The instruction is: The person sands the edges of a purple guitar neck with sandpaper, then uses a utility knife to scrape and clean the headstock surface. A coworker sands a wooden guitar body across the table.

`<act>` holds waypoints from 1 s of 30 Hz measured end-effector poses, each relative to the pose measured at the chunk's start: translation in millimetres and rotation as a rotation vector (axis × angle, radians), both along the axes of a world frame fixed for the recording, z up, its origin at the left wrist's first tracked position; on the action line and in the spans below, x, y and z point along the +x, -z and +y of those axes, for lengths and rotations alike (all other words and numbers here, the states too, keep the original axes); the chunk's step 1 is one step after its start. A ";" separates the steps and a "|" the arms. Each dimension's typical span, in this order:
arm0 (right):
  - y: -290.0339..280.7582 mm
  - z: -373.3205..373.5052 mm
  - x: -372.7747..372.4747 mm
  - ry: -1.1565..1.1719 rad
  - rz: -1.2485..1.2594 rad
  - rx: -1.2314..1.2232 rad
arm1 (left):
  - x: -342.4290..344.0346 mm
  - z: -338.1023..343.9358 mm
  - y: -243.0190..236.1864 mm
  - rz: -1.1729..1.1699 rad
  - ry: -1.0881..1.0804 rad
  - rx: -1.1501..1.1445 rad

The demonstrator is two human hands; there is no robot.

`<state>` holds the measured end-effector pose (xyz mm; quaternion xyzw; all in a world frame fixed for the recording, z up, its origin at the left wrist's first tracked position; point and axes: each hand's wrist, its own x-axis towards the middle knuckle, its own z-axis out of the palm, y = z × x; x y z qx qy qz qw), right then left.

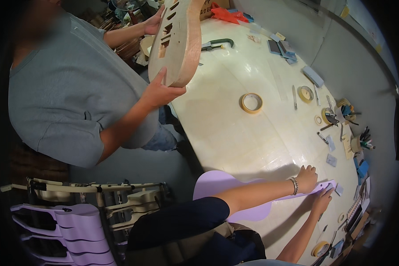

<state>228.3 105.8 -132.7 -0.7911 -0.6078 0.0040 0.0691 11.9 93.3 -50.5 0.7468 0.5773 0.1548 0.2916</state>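
A lilac guitar (215,188) lies flat on the pale table along its near edge, its neck pointing right. My left hand (306,179), with a beaded bracelet at the wrist, is closed around the neck near the headstock; the forearm crosses over and hides part of the body. At the headstock (320,187), my right hand (322,201) is closed, its fingertips pinching what looks like a small grey-blue sanding pad (329,187) against the surface. A similar grey-blue piece (339,189) lies just beyond the tip.
Across the table's left edge a person in grey holds a bare wooden guitar body (177,48). Tape rolls (252,94), sanding blocks (313,76), a green-handled clamp (219,43) and a pen cup (357,144) sit about. Lilac guitars (82,226) hang on a rack behind left.
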 end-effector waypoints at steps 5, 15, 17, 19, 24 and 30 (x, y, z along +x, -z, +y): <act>-1.7 -1.3 0.7 -0.036 0.024 0.044 | 33.0 2.1 14.5 0.395 0.094 -0.046; -12.9 2.7 -24.0 -0.033 0.049 0.091 | 56.2 10.1 57.2 0.328 -0.048 0.054; -13.5 3.7 -28.8 -0.035 0.073 0.117 | 51.4 9.2 65.6 0.277 -0.040 0.056; -8.1 4.5 -22.3 -0.007 0.088 0.138 | 39.4 13.8 50.1 0.225 0.009 0.035; -21.5 1.5 -50.9 0.099 0.150 0.196 | 35.3 20.9 44.2 0.168 0.036 -0.140; -19.8 -0.1 -55.5 0.181 0.154 0.182 | 31.8 25.7 32.5 0.251 0.077 -0.201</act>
